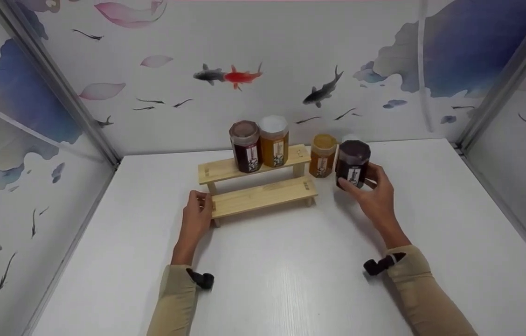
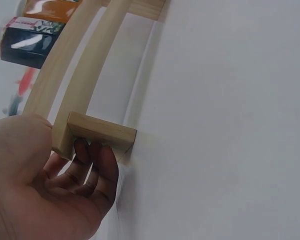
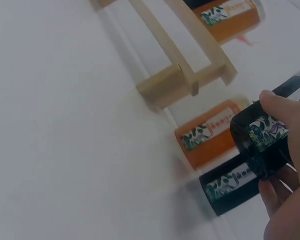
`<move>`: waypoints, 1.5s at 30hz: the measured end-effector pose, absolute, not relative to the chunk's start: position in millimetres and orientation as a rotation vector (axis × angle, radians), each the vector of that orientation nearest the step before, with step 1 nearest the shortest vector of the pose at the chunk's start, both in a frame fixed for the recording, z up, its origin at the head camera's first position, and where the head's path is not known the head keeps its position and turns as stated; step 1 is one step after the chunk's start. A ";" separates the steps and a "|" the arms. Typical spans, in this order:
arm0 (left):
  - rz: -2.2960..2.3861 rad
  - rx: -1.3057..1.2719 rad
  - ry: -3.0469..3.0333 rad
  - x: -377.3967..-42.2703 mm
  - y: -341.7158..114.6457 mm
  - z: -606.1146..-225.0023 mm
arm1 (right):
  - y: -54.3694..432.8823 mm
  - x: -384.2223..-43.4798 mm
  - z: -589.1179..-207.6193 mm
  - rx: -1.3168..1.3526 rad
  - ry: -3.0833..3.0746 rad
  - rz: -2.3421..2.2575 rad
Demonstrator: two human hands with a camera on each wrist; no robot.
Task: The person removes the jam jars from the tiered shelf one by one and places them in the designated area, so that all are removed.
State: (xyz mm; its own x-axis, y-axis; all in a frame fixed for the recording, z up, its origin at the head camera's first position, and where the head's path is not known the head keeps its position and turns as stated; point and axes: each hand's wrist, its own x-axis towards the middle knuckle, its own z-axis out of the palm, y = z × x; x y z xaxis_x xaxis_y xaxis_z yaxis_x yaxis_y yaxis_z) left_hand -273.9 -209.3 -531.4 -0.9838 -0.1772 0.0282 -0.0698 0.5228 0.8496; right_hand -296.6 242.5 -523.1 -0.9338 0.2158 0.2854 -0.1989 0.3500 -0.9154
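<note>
Gripping a dark jar (image 1: pixel 354 156) in your right hand (image 1: pixel 377 196), you hold it above the counter (image 1: pixel 291 275), near an orange jar (image 1: pixel 322 157) and in front of a second dark jar (image 3: pixel 227 187); your left hand (image 1: pixel 196 214) holds the wooden rack (image 1: pixel 263 198) by its lower left end; a dark-red jar (image 1: pixel 245 148) and an amber jar (image 1: pixel 274 143) stand on its upper shelf (image 1: pixel 220 171).

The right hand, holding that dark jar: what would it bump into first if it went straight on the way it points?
Likely the standing dark jar, just beyond the held jar in the right hand; an amber jar stands close beside it. Depth is unclear, so the held jar might pass above.
</note>
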 end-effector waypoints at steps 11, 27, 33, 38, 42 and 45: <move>-1.476 0.198 -2.625 -274.2 -209.4 -530.7 | 286.2 -297.7 -522.0 -0.355 -2.287 1.657; -1.491 0.228 -2.635 -273.6 -209.0 -532.7 | 301.7 -301.9 -532.1 -0.268 -2.553 1.307; -1.502 0.219 -2.629 -272.0 -209.4 -534.0 | 307.0 -319.8 -527.6 -0.252 -2.628 1.249; -1.507 0.220 -2.631 -272.1 -209.8 -534.8 | 310.4 -331.3 -524.2 -0.242 -2.656 1.264; -1.490 0.224 -2.637 -272.7 -209.3 -533.4 | 310.9 -336.5 -522.3 -0.227 -2.649 1.254; -1.473 0.218 -2.640 -273.0 -209.4 -532.1 | 309.9 -338.1 -521.4 -0.211 -2.640 1.233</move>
